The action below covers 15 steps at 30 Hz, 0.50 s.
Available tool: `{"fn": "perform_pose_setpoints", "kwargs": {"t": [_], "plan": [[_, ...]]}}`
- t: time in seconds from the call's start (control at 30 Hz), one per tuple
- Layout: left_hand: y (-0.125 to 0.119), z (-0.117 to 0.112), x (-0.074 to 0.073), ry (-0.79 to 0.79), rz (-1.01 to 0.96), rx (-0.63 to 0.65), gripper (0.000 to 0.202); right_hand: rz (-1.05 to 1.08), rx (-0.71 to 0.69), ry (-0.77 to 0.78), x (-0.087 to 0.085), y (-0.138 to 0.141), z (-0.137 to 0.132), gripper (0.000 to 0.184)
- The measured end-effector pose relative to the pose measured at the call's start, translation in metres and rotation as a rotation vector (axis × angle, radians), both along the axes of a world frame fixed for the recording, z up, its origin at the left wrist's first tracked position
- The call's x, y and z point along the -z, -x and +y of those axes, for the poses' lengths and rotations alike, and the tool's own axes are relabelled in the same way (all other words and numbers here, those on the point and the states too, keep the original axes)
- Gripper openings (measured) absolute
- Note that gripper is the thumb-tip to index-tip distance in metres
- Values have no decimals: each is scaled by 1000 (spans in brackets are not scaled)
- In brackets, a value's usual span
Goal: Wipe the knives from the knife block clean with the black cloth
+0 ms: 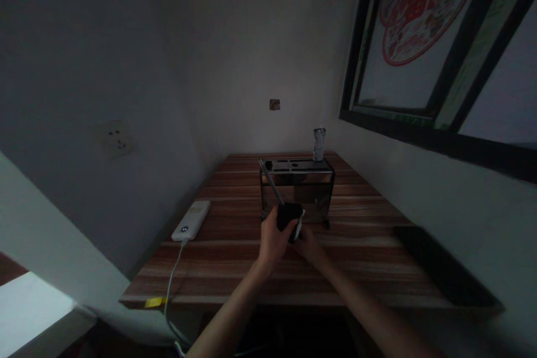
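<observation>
My left hand (271, 238) is closed around a black, blocky object (288, 216) above the front of the table. A thin white strip, perhaps cloth or paper, shows along its right edge. From its top a slim metal rod (272, 182) slants up and to the left; whether the two are joined I cannot tell. Close on the right, my right hand (309, 245) has its fingers curled in at the lower side of the black object, partly hidden behind it. Just beyond both hands stands a metal rack (310, 193) with a slotted top and glossy front.
The wood-grain table (235, 268) runs back to the wall. On its left lies a white power bank (192, 221) with a cable hanging over the front edge. A clear crumpled-looking cup (319, 144) stands at the rack's back right. A flat black slab (444, 263) lies at the right edge.
</observation>
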<state>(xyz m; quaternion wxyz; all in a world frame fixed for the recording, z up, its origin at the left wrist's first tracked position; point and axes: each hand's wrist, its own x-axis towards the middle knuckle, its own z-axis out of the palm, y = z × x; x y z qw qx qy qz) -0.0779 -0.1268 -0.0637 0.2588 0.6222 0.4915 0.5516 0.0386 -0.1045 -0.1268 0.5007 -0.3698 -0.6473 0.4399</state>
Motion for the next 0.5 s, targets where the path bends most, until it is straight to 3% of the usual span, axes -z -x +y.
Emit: {"fn": "perform_pose_setpoints", "kwargs": {"t": [0.33,0.5], "plan": [[4,1,5,-2,49,-56,30,-48,30,4,3,0,0,24],[7,0,-3,0,42,-41,26,-67,37,-12,3,-1,0,24]]}}
